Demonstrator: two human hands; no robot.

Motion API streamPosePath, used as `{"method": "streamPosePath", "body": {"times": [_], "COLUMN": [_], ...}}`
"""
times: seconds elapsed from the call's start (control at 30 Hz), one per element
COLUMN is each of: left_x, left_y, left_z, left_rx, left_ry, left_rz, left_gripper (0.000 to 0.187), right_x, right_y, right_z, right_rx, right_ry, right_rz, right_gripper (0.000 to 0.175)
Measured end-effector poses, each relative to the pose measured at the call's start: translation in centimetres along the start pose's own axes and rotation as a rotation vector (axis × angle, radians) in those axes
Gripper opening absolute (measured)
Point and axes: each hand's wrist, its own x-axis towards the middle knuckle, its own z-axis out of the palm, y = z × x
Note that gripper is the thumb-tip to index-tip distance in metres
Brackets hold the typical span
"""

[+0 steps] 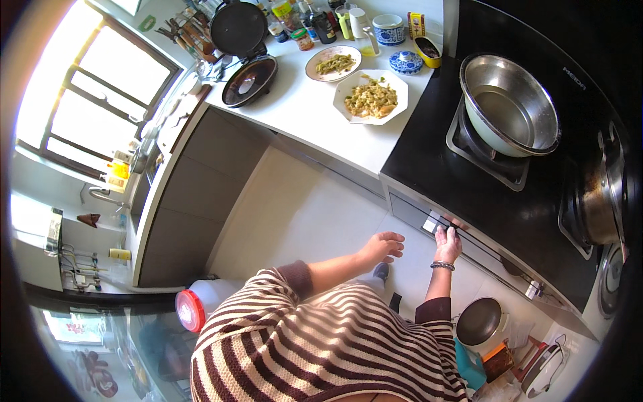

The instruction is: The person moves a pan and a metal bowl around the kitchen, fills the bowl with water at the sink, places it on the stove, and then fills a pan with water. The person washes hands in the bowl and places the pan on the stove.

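Observation:
My left hand point(384, 248) hangs over the pale floor with its fingers apart and slightly bent, holding nothing. Beside the stove's front panel is my right hand point(448, 244), a bracelet on its wrist; its fingers point at a knob, and whether they touch it cannot be told. A metal basin point(510, 105) with liquid in it sits on the far burner of the black stove. On the white counter, an octagonal plate point(342, 103) holds cooked food, and a round plate point(312, 71) behind it holds green vegetables.
A pot point(598, 206) stands on the right burner. An open electric griddle point(249, 81), bottles and a blue-and-white jar point(388, 31) line the counter. A pan point(478, 321) and boxes are low at the right. Behind my left arm is a container with a red lid point(191, 310).

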Motion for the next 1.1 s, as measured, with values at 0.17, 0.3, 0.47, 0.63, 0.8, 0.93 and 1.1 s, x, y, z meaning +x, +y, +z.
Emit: {"method": "streamPosePath", "body": {"times": [0.17, 0.3, 0.47, 0.63, 0.8, 0.93, 1.1], "left_x": [0.6, 0.5, 0.3, 0.4, 0.0, -1.3, -1.5], "left_y": [-0.5, -0.2, -0.4, -0.9, -2.1, -4.1, -6.0], "left_z": [-0.1, -0.5, -1.5, -2.3, -3.3, -3.7, -3.4], "left_rx": [0.013, 0.020, 0.002, -0.013, -0.026, -0.006, 0.026], "left_ry": [0.004, 0.014, 0.030, 0.037, 0.047, 0.105, 0.104], "left_rz": [-0.011, 0.011, 0.023, 0.001, 0.009, -0.039, -0.068], "left_gripper": [0.027, 0.028, 0.028, 0.026, 0.026, 0.026, 0.027], "right_x": [-1.7, -3.1, -4.6, -4.0, -3.6, -3.8, -3.6], "right_y": [0.3, -1.3, -2.3, -2.1, -2.1, -1.7, -2.0], "right_z": [2.4, 3.8, 4.8, 4.3, 4.2, 3.6, 3.9], "right_rx": [-0.733, -1.321, -1.397, -1.356, -1.409, -1.357, -1.436], "right_ry": [0.226, 0.353, 0.349, 0.359, 0.375, 0.344, 0.358], "right_rz": [-0.382, -0.390, -0.415, -0.418, -0.444, -0.449, -0.450], "right_gripper": [0.035, 0.041, 0.053, 0.045, 0.033, 0.035, 0.041]}}
